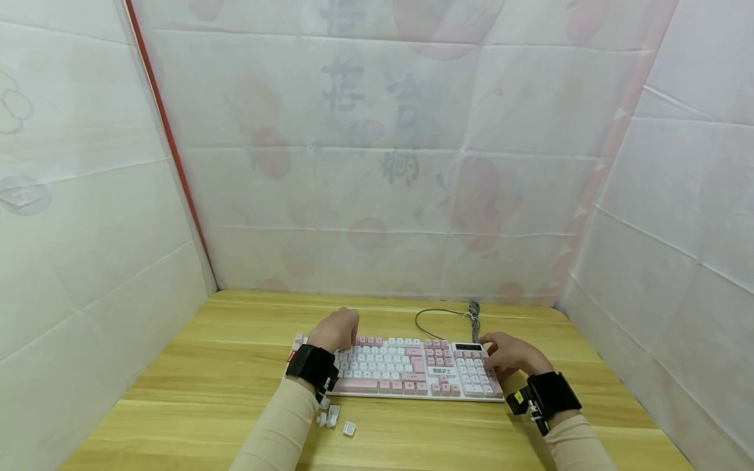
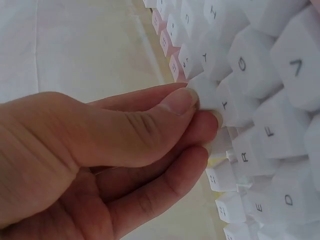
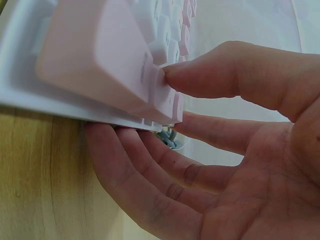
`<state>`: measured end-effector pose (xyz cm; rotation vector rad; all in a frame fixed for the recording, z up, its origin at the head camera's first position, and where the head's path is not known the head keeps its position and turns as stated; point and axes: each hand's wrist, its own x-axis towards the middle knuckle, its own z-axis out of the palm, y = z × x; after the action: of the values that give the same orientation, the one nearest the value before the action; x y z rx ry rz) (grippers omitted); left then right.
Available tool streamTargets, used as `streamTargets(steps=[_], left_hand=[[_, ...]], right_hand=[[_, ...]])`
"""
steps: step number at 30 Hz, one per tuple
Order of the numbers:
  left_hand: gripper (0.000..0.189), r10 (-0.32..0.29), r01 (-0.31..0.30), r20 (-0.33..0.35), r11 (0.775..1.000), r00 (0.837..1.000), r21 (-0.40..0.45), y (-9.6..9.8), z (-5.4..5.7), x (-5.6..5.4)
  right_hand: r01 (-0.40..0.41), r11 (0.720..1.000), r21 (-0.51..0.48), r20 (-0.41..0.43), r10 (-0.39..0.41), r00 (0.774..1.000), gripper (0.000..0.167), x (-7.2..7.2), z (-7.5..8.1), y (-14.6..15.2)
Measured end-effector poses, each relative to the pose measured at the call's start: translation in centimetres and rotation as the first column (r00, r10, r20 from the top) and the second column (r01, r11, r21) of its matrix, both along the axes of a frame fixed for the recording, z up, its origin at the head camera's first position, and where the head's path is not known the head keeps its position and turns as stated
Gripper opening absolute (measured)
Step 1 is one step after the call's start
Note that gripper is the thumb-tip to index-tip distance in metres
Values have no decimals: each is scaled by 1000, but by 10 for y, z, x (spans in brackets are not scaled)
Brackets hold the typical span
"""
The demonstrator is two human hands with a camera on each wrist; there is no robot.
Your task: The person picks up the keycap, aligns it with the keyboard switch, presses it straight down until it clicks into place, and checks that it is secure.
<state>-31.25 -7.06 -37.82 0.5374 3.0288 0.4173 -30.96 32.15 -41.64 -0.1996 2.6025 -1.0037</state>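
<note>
A pink and white keyboard [image 1: 383, 367] lies on the wooden table. My left hand [image 1: 336, 329] is over its upper left part. In the left wrist view, thumb and fingertips pinch a white keycap [image 2: 204, 93] in the number row, near the T key [image 2: 231, 106]; a gap in the keys shows beside the fingertips. At the keyboard's right end, my right hand [image 1: 511, 352] grips the edge. Its thumb rests on the pink keys [image 3: 162, 95] while the other fingers lie along the side and lower edge. Several loose white keycaps [image 1: 333, 415] lie in front of the keyboard.
A grey cable [image 1: 474, 320], bundled, lies behind the keyboard's right end on the table [image 1: 247, 327]. Pale printed sheets [image 1: 365, 163] stand as walls behind and at both sides. One loose keycap [image 1: 349, 428] sits apart from the others.
</note>
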Motion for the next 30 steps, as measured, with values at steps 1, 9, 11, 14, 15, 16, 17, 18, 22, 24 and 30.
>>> streamTargets(steps=[1,9,11,14,15,16,17,18,22,24,30], left_hand=[[28,-5,5,-2,1000,1000,3,0,0,0],[26,-6,7,-22,1000,1000,30,-1,-1,-1],[25,0,1,-25,999,1000,37,-1,-1,-1],[23,13,-13,-32,1000,999,27,-1,-2,-1],[23,17,-17,-35,1000,999,20,0,-2,-2],[23,24,-24,-37,1000,999,13,0,-2,-2],[22,31,-30,-38,1000,999,9,0,-3,-2],[22,36,-36,-39,999,999,7,0,-3,-2],[26,51,-50,-58,998,997,26,2,-5,-3],[29,54,-51,-72,998,996,38,3,-6,-4],[35,61,-58,-81,998,995,39,5,-7,-5]], right_hand=[[3,1000,0,0,-3,1000,66,0,0,0],[4,1000,10,3,-4,1000,67,0,1,-1],[1,1000,13,1,-1,1000,67,-1,1,-1],[-4,1000,23,-8,4,1000,65,-1,1,-2],[-6,1000,26,-10,6,1000,65,-1,1,-1],[-7,1000,28,-11,7,1000,65,-2,1,-1],[0,1000,29,-11,1,1000,65,-2,0,-1],[0,1000,29,-11,0,1000,65,-2,0,-1],[-4,999,32,-9,4,1000,67,-2,-1,0],[0,1000,28,-4,0,1000,67,-2,-1,0],[16,1000,-2,15,-16,1000,69,0,1,-1]])
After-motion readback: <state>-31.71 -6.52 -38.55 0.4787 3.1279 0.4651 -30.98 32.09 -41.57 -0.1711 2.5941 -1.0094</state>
